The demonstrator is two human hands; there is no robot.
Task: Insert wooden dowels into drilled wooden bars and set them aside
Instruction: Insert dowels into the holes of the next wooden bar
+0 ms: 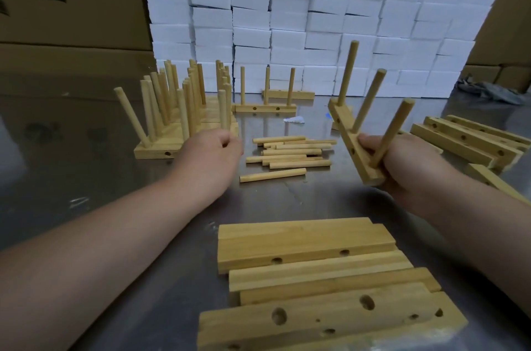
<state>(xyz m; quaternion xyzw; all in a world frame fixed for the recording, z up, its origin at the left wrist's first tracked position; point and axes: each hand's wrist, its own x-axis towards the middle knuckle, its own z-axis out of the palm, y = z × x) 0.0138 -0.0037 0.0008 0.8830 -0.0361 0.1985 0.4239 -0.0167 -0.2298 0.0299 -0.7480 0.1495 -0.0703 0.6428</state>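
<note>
While the right hand (pixel 402 166) curls tightly round a drilled bar (pixel 352 146), tilted above the table (pixel 86 166) with three dowels (pixel 392 132) fitted, likely ready for setting aside, the left hand (pixel 214 149) reaches the finished bars (pixel 161 149), fingers curled; whether it grips anything is unclear.

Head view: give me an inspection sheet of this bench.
Surface: steel table, reflective.
Job's things: loose dowels mid-table; drilled bars stacked near; finished bars far left.
Clutter: white scrap beyond the dowels; crumpled grey material far right.
Grips: left grip curled by a finished bar's dowel, hold unclear; right grip holds a tilted three-dowel bar.
Cables: nothing seen.
Surroundings: white foam blocks stacked behind; cardboard cartons either side.
</note>
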